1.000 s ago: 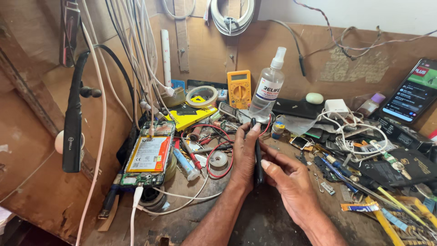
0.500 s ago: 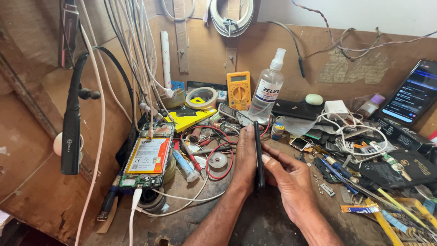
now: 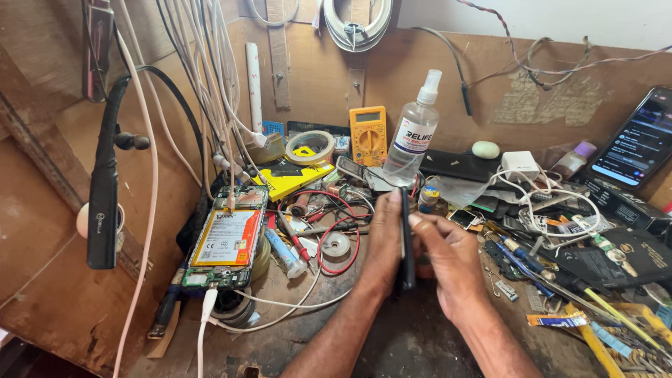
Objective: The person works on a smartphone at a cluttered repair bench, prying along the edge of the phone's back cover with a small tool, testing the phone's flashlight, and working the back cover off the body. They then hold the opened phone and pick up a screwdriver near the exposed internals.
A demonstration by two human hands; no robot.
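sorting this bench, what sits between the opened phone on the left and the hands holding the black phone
In the head view, between the opened phone and the left hand: a white glue tube, red wires and a solder spool.

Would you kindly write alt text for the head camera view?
Both hands, left hand and right hand, hold a thin black phone on edge over a cluttered workbench. An opened phone, spray bottle and yellow multimeter lie nearby.

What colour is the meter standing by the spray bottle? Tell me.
The meter is orange-yellow with a grey screen, seen in the head view, left of the spray bottle.
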